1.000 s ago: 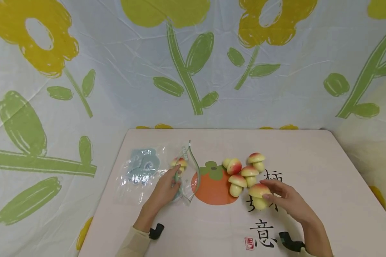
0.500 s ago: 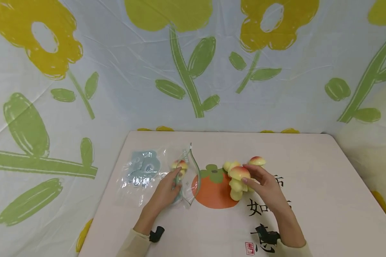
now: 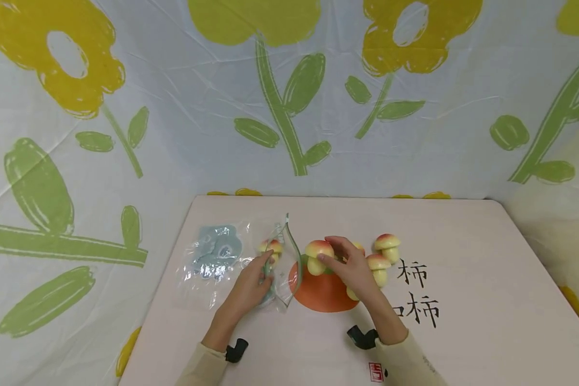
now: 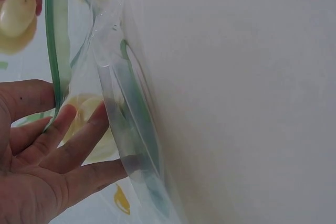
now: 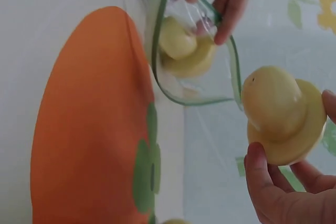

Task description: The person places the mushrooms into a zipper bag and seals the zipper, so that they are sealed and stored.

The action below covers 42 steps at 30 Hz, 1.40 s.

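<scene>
My left hand (image 3: pixel 248 281) grips the mouth of a clear zip bag (image 3: pixel 238 257) with a green-edged opening that gapes to the right. Inside the bag lies a toy mushroom (image 3: pixel 272 246), seen through the plastic behind my left fingers. Between the thumb and fingers of my right hand (image 3: pixel 349 262) is another red-and-yellow toy mushroom (image 3: pixel 318 253), held just right of the bag's mouth. In the right wrist view the held mushroom (image 5: pixel 273 103) shows its pale stem end, apart from the green rim (image 5: pixel 233 72).
Several more toy mushrooms (image 3: pixel 387 245) stand or lie right of my right hand, some partly hidden by it. The pink tabletop (image 3: pixel 482 257) bears a printed orange persimmon (image 3: pixel 320 297) and black characters. Flowered cloth (image 3: pixel 188 134) hangs behind the table.
My right hand has carried the mushroom leftward, from over the black characters past the other mushrooms to beside the bag's mouth. My left hand and the bag have stayed in place.
</scene>
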Each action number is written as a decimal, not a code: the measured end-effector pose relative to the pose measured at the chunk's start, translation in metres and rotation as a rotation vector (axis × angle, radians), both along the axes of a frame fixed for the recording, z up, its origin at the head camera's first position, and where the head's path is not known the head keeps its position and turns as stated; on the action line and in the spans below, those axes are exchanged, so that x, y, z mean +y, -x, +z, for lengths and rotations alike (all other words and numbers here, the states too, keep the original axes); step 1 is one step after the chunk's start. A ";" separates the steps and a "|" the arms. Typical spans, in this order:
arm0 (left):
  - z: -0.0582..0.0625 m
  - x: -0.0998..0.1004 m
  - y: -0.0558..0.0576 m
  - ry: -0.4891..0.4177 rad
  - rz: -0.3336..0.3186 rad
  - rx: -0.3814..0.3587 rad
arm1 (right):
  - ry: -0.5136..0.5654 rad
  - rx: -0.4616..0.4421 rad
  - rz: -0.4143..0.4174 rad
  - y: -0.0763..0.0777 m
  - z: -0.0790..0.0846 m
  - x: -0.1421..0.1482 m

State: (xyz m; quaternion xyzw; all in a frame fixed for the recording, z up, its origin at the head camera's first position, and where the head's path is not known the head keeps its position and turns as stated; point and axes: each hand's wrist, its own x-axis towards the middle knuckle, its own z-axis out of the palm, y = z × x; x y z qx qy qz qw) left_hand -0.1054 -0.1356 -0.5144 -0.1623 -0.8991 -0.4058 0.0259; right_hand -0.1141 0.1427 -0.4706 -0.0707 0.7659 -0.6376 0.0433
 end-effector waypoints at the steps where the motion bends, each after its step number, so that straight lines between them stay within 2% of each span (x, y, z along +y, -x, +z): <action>1: 0.000 0.000 0.000 0.002 0.001 0.000 | 0.002 0.002 0.000 0.002 -0.001 -0.004; 8: 0.002 0.001 -0.001 0.010 0.011 -0.002 | 0.031 0.003 -0.024 0.014 -0.012 -0.025; 14: 0.003 0.001 -0.001 0.010 0.010 -0.009 | 0.056 -0.006 -0.012 0.021 -0.021 -0.042; 18: 0.003 0.000 -0.001 0.018 0.011 -0.015 | 0.018 0.005 -0.014 0.025 -0.027 -0.053; 22: 0.003 0.000 -0.001 0.010 0.006 -0.019 | -0.041 -0.003 -0.052 0.029 -0.033 -0.063; 26: 0.002 0.000 -0.001 0.008 0.006 -0.016 | -0.049 -0.005 -0.073 0.032 -0.040 -0.071; 31: 0.002 0.000 -0.001 0.015 0.010 -0.019 | -0.039 0.023 -0.092 0.034 -0.047 -0.074; 38: 0.001 -0.001 -0.001 0.013 -0.003 -0.009 | -0.104 0.039 -0.160 0.034 -0.050 -0.078; 42: 0.001 0.000 -0.001 0.018 -0.011 0.017 | -0.116 0.047 -0.166 0.035 -0.052 -0.078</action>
